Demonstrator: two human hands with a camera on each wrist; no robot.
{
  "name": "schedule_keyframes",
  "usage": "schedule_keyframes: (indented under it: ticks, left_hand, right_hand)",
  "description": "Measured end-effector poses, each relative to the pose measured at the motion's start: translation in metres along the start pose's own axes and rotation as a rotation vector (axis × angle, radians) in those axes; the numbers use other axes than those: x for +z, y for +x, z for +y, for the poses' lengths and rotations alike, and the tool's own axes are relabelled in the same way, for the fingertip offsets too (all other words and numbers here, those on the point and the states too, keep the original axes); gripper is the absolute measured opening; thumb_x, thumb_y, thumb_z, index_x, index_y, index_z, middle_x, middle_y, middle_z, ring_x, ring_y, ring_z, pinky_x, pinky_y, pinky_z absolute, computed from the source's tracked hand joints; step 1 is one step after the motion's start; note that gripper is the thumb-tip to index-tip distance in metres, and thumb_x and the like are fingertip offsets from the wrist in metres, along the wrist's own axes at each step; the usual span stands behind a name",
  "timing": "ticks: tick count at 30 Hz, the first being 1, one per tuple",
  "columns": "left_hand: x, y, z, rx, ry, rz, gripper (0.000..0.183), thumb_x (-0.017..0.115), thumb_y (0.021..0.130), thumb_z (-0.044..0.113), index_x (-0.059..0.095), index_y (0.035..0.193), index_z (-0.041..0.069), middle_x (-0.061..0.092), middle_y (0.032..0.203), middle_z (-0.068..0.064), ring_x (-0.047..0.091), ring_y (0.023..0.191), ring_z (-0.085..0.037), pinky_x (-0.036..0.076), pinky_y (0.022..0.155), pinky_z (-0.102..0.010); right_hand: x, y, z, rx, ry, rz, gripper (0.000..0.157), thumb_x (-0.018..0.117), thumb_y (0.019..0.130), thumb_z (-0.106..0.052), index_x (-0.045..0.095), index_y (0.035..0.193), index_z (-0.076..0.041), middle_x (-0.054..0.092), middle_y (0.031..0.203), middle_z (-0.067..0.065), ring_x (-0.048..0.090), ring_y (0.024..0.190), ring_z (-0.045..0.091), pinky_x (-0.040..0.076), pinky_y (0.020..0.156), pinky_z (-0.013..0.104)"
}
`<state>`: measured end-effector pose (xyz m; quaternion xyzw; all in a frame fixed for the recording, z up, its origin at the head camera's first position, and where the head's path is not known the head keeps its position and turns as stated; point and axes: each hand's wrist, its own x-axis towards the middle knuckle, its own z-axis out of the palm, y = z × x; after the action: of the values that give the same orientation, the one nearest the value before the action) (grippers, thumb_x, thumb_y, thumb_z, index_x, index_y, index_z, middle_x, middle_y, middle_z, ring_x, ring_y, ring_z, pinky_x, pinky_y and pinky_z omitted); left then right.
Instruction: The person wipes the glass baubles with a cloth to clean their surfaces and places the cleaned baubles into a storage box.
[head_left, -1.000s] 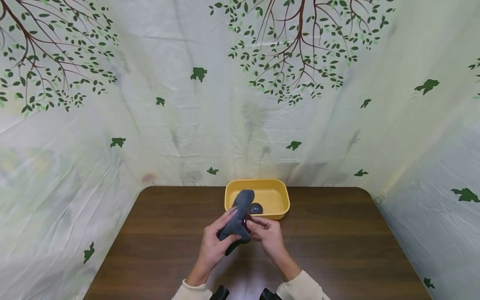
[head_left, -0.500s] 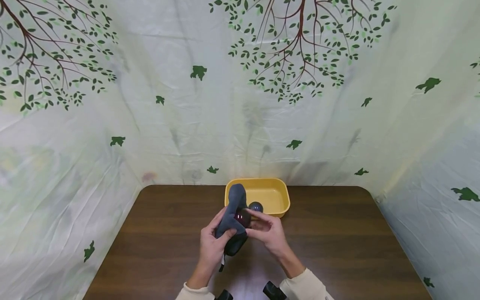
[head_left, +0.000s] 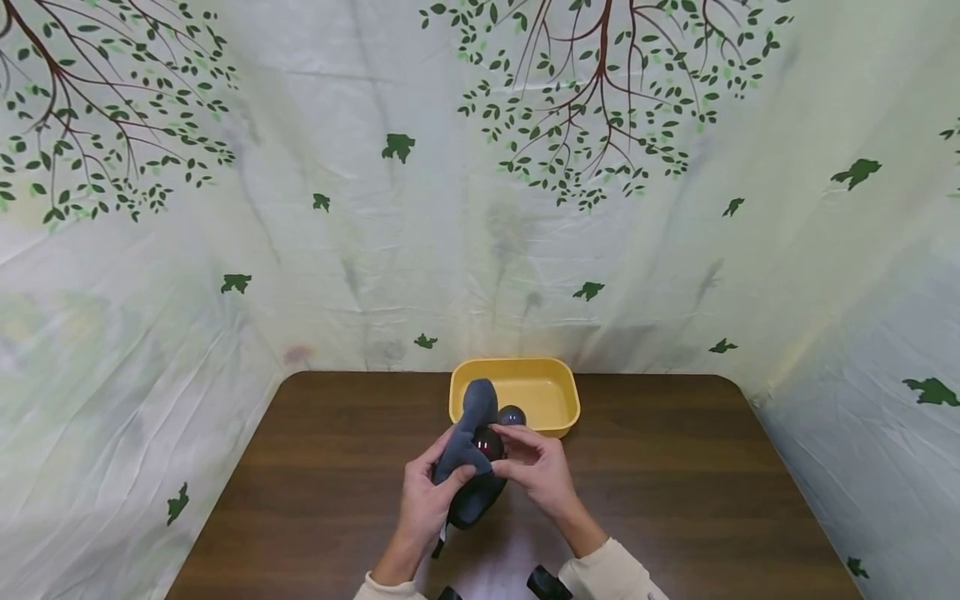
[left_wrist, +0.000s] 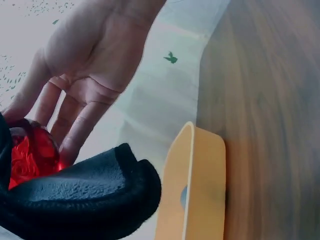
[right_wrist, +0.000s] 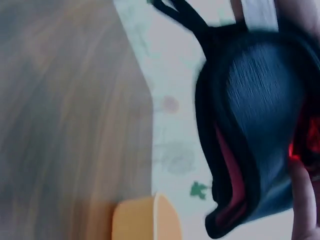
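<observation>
My left hand (head_left: 427,493) grips a soft, dark blue-grey padded cloth piece (head_left: 476,410), shaped like a sleep mask, with black edging. A strap and a white tag hang from its lower end. Folded against the cloth is a glossy dark red ball (head_left: 490,444), see-through and bright red in the left wrist view. My right hand (head_left: 547,473) holds the ball from the right, fingertips on its side and thumb at the cloth's edge. In the right wrist view a pink strip shows inside the folded cloth (right_wrist: 265,95).
Just beyond the hands, at the table's far edge, stands a yellow tub (head_left: 525,377). Inside it, near the front wall, lies a blue-grey ball (head_left: 512,415). The brown wooden table (head_left: 675,483) ends at a pale curtain (head_left: 465,250) printed with branches and leaves.
The cloth has turned so that its black lower part shows and hangs lower. More of the red ball is uncovered, and my right fingers have spread around it.
</observation>
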<state>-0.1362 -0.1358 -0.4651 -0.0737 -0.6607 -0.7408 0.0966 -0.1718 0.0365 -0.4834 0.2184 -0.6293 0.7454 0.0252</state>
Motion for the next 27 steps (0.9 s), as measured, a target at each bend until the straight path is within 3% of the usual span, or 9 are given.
schedule_keyframes:
  ticks: [6,10,13,17,21,27]
  left_hand:
    - [-0.003,0.002,-0.001,0.178,0.199,-0.01,0.056,0.077,0.076,-0.004,0.06,0.129,-0.001,0.055,0.134,-0.019,0.054,0.121,-0.013,0.041,0.097,-0.016]
    - [-0.004,0.004,-0.003,0.254,0.223,-0.026,0.057,0.079,0.073,-0.005,0.061,0.127,0.0,0.058,0.131,-0.017,0.053,0.122,-0.012,0.039,0.099,-0.016]
    - [-0.004,0.005,-0.004,0.27,0.214,-0.055,0.057,0.078,0.073,-0.005,0.061,0.128,-0.001,0.059,0.13,-0.017,0.052,0.123,-0.01,0.039,0.1,-0.017]
    - [-0.002,0.006,-0.005,0.226,0.177,-0.054,0.056,0.076,0.076,-0.006,0.06,0.129,-0.001,0.058,0.132,-0.016,0.052,0.124,-0.011,0.039,0.1,-0.018]
    - [0.0,0.006,-0.002,0.128,0.125,-0.033,0.052,0.073,0.08,-0.004,0.058,0.131,-0.001,0.054,0.136,-0.018,0.053,0.122,-0.01,0.043,0.097,-0.02]
    - [0.003,0.005,0.0,-0.092,-0.094,0.015,0.045,0.067,0.088,-0.001,0.051,0.126,-0.018,0.067,0.112,-0.018,0.065,0.096,-0.012,0.054,0.083,-0.026]
  right_hand:
    - [0.009,-0.001,-0.006,0.242,0.102,0.106,0.043,0.071,0.086,-0.005,0.058,0.121,0.016,0.066,0.112,0.024,0.069,0.09,0.014,0.056,0.078,0.03]
    - [0.011,0.001,-0.011,0.345,0.163,0.121,0.039,0.065,0.092,-0.011,0.058,0.117,0.018,0.072,0.094,0.012,0.07,0.075,0.015,0.058,0.071,0.033]
    - [0.009,0.001,-0.013,0.361,0.159,0.126,0.037,0.063,0.094,-0.011,0.06,0.114,0.019,0.072,0.085,0.007,0.069,0.069,0.015,0.058,0.069,0.033]
    - [0.005,0.0,-0.012,0.285,0.153,0.087,0.038,0.066,0.09,-0.005,0.057,0.117,0.02,0.071,0.098,0.018,0.071,0.082,0.016,0.057,0.075,0.032]
    - [0.002,-0.002,-0.007,0.143,0.146,0.037,0.048,0.073,0.082,0.001,0.054,0.122,0.019,0.061,0.116,0.033,0.068,0.099,0.018,0.054,0.083,0.032]
    - [-0.003,-0.004,0.001,-0.195,-0.019,-0.021,0.056,0.081,0.068,0.008,0.06,0.119,0.014,0.062,0.117,0.029,0.062,0.112,0.019,0.05,0.092,0.032]
